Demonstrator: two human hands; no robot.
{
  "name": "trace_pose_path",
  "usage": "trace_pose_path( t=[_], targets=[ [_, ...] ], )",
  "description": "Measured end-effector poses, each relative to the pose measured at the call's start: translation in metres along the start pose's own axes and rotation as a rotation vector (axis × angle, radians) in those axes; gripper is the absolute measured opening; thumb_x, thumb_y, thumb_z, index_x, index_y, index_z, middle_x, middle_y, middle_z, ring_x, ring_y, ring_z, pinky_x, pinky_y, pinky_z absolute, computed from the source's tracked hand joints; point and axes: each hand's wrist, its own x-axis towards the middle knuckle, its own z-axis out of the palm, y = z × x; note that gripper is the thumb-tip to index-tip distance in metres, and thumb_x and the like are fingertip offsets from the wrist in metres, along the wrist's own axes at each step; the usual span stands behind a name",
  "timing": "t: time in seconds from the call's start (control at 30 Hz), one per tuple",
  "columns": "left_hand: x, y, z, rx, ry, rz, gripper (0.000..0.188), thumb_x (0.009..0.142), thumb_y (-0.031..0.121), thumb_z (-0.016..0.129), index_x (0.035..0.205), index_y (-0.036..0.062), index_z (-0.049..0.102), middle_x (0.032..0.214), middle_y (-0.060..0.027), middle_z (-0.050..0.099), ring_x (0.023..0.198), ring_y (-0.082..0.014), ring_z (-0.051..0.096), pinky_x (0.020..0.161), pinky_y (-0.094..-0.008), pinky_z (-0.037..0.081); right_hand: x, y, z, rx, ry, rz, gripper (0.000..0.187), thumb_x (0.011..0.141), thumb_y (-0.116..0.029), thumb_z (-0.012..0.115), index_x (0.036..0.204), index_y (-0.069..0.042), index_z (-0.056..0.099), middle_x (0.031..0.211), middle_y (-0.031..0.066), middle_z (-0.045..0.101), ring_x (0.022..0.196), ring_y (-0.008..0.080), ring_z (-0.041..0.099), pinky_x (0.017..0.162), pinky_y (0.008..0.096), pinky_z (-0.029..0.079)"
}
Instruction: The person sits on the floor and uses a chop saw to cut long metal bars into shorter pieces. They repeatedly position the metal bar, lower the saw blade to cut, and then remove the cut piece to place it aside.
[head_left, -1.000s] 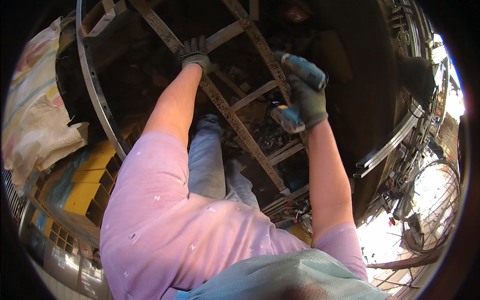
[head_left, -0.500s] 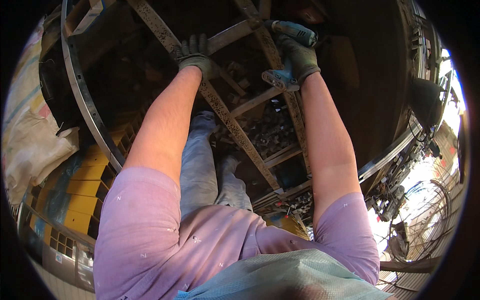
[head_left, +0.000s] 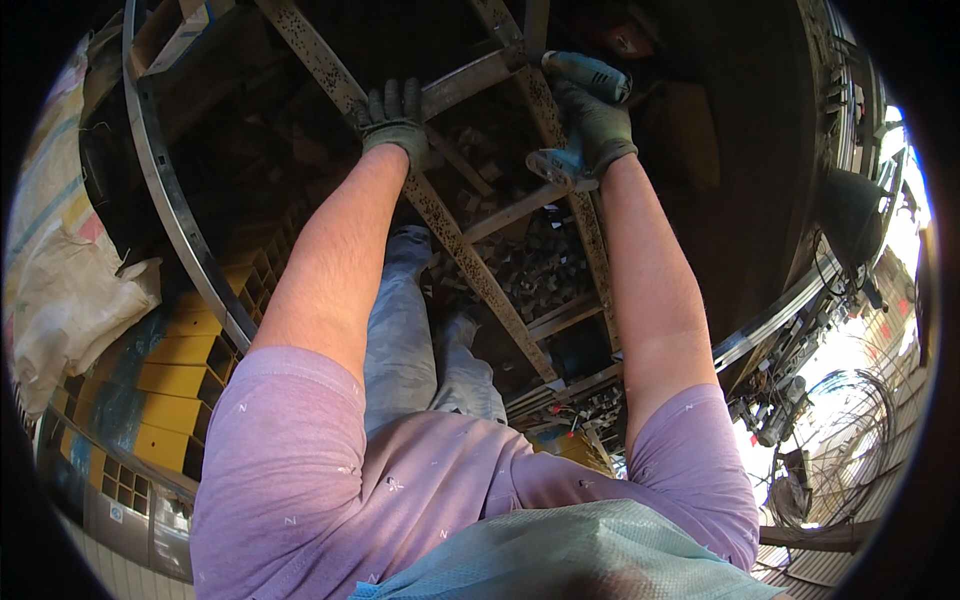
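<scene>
My right hand (head_left: 598, 125), in a dark green work glove, is wrapped round the grip of a blue cordless drill (head_left: 588, 74). The drill's front end points left at a joint of the metal frame (head_left: 470, 82), where a crossbar meets a long perforated bar. Whether a bit touches the metal is too dark to tell. My left hand (head_left: 392, 122), gloved the same way, lies with fingers spread on the other long perforated bar (head_left: 470, 262), beside the crossbar's left end.
Beneath the frame lies a heap of small metal offcuts (head_left: 535, 262). Stacked yellow square tubes (head_left: 172, 385) and a pale woven sack (head_left: 75, 300) are at the left, behind a curved-looking metal rail (head_left: 172, 190). Coiled wires (head_left: 850, 420) and loose parts are at the right.
Both hands keep their places on the frame and drill. The view has shifted very slightly; nothing has been taken hold of or let go.
</scene>
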Motion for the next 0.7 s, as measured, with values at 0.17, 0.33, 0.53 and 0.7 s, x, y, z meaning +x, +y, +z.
trace_pose_path(
  t=[0.17, 0.33, 0.53, 0.7],
  targets=[
    [0.001, -0.001, 0.000, -0.012, 0.002, 0.007, 0.147, 0.070, 0.063, 0.089, 0.175, 0.0202, -0.003, 0.182, -0.0170, 0.003, 0.167, -0.0433, 0.004, 0.131, -0.0671, 0.005, -0.010, -0.009, 0.010, -0.204, 0.053, -0.027, 0.042, 0.089, -0.034, 0.087, 0.121, -0.010, 0.073, 0.117, 0.0099, 0.077, 0.101, 0.0252, 0.074, 0.089, 0.0419, 0.059],
    [0.002, -0.002, 0.001, -0.020, -0.018, 0.009, 0.147, 0.070, 0.064, 0.089, 0.176, 0.0208, -0.004, 0.183, -0.0169, 0.001, 0.167, -0.0435, 0.002, 0.131, -0.0673, 0.003, -0.034, -0.027, 0.031, -0.609, 0.147, -0.307, 0.056, 0.091, -0.050, 0.079, 0.133, -0.014, 0.073, 0.136, 0.0120, 0.075, 0.131, 0.0323, 0.067, 0.110, 0.0421, 0.052],
    [0.001, -0.001, -0.002, -0.040, -0.026, 0.007, 0.148, 0.070, 0.065, 0.088, 0.176, 0.0215, -0.005, 0.183, -0.0168, -0.001, 0.167, -0.0438, 0.000, 0.131, -0.0680, 0.003, -0.040, -0.050, 0.049, -0.675, 0.194, -0.118, 0.062, 0.090, -0.051, 0.080, 0.139, -0.015, 0.071, 0.138, 0.0134, 0.074, 0.132, 0.0333, 0.067, 0.112, 0.0420, 0.052],
    [0.002, -0.001, -0.002, -0.040, -0.035, 0.004, 0.136, 0.077, 0.064, 0.080, 0.176, 0.0230, -0.003, 0.183, -0.0166, -0.001, 0.168, -0.0445, 0.002, 0.131, -0.0683, 0.003, -0.039, -0.057, 0.051, -0.557, 0.242, -0.017, 0.075, 0.085, -0.065, 0.082, 0.135, -0.010, 0.073, 0.130, 0.0116, 0.077, 0.126, 0.0261, 0.071, 0.106, 0.0398, 0.054]
  ],
)
